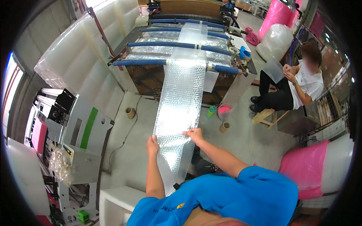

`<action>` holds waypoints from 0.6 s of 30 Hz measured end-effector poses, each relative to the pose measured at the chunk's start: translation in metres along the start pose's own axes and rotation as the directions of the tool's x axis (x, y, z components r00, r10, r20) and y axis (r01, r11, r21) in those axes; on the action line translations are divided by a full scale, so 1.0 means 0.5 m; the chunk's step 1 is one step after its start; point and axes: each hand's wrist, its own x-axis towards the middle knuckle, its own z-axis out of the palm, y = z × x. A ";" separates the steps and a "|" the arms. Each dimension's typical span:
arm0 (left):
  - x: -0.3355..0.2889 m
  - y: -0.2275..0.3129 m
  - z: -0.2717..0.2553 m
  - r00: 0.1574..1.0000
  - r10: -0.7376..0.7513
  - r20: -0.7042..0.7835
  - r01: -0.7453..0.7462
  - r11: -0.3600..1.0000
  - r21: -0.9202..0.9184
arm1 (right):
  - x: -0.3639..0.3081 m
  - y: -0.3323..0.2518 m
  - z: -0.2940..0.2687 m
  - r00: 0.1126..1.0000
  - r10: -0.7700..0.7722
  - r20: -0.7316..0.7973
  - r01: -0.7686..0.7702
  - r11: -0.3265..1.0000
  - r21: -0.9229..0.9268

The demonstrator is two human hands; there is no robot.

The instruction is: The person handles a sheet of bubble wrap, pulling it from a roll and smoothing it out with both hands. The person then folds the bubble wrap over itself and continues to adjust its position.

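A long strip of shiny, clear bubble wrap (179,98) runs from the rollers of a machine down toward my body. My left hand (152,145) pinches its left edge between thumb and fingers. On the opposite edge, a little farther from me, my right hand (194,135) grips the wrap with the fingers closed. Between the two hands the strip looks creased and reflects bright light. Its lower part hangs past my hands toward my waist, where my blue shirt partly hides the end.
Blue rollers (147,62) cross the machine ahead. At right a seated person (301,83) holds a clear sheet (274,71). A grey machine (85,128) stands left. Cardboard cores (130,112), a green bottle (210,111) and a cable are on the floor. Pink wrap rolls (305,167) lie right.
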 end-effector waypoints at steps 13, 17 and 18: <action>0.073 -0.018 0.103 0.981 -0.130 0.147 0.107 0.982 0.154 | 0.110 0.043 -0.009 0.991 0.122 0.054 -0.121 0.992 -0.036; 0.166 0.016 0.154 0.985 -0.116 0.128 0.090 0.977 0.194 | 0.196 -0.005 -0.028 0.994 0.098 0.047 -0.102 0.991 0.088; 0.180 0.047 0.163 0.984 -0.111 0.141 0.080 0.975 0.206 | 0.222 -0.011 -0.037 0.995 0.094 0.013 -0.095 0.995 0.037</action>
